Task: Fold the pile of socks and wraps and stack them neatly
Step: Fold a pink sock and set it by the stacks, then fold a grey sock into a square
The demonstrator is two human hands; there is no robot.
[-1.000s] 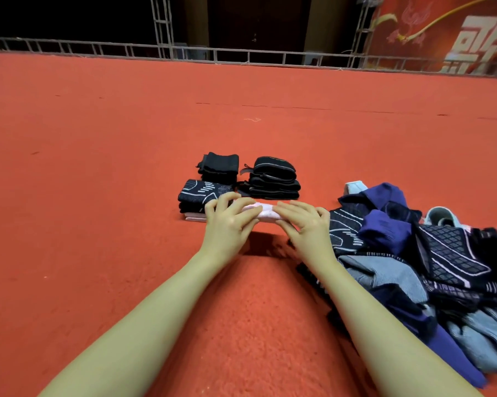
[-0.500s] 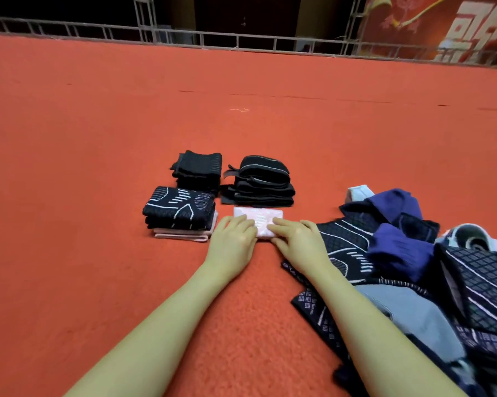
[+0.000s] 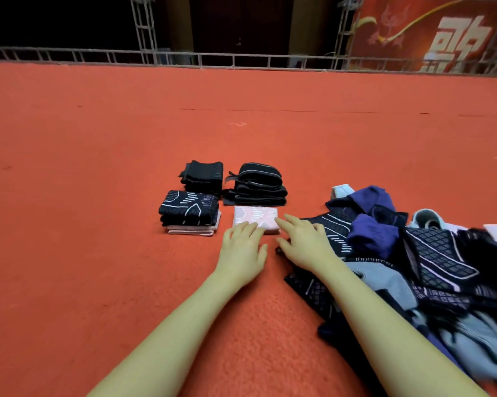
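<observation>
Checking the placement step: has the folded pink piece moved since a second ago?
Yes. The folded pink piece went from the fingers, in front of the patterned stack, rightward onto the carpet before the black wrap stack.

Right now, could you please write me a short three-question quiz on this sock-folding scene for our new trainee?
1. True or false: the pink folded sock lies on the red carpet, not on a stack.
2. What lies at the bottom of the patterned stack: A) a pink piece, B) a blue piece, C) a white shoe?
3. On which side of the hands, left hand and right hand, is the unfolded pile?

Key: 1 true; 2 A; 3 right.
</observation>
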